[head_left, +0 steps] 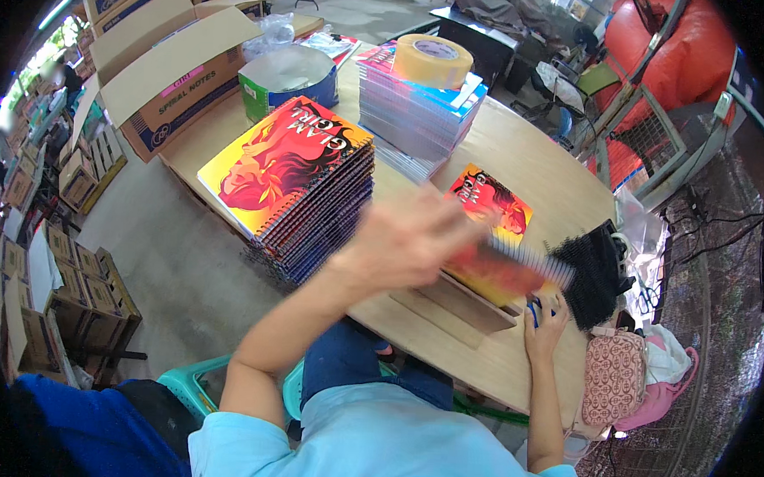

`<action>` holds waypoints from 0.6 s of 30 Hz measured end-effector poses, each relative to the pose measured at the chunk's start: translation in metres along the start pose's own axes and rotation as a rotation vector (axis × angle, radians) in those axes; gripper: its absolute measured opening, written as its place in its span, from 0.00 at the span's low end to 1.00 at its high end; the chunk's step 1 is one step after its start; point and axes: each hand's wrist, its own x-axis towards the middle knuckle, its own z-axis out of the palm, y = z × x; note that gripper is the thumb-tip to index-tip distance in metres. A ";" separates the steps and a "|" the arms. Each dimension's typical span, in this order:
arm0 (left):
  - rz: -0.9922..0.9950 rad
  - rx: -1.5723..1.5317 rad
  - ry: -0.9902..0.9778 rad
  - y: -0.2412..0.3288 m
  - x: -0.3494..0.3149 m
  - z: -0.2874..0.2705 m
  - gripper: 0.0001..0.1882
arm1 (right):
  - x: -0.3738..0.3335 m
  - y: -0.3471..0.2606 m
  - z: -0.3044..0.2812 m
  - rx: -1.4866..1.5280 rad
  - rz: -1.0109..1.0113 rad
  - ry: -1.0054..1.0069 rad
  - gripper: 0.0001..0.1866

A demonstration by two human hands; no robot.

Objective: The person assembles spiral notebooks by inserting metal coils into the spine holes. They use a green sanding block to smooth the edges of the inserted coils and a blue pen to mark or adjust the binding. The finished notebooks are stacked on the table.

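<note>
You seem to be midway through handling a single spiral notebook (489, 271) at one o'clock, blurred above a wooden holder (479, 306) on the surface (563, 191). Your left hand (412, 244) is beside it, but blur hides whether its fingers are clamped or apart. Your right hand (547, 325) curls near a small blue item (533, 311); you cannot tell whether its fingers grip it. The next move likely calls for steadying the notebook's coil edge. White lettering marks the covers of the stack (287, 162) at eleven o'clock; the carton (182, 102) beyond carries dark print and a pink label (183, 80).
</note>
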 end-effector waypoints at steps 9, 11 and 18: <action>-0.981 0.177 0.174 -0.145 -0.040 -0.137 0.14 | 0.010 -0.019 -0.016 0.054 0.068 0.018 0.21; -0.994 0.331 -0.054 -0.171 -0.080 -0.121 0.15 | 0.014 -0.025 -0.021 0.056 0.081 0.040 0.21; -1.192 0.277 -0.165 -0.171 -0.090 -0.118 0.15 | 0.040 -0.093 -0.070 0.613 -0.221 -0.105 0.26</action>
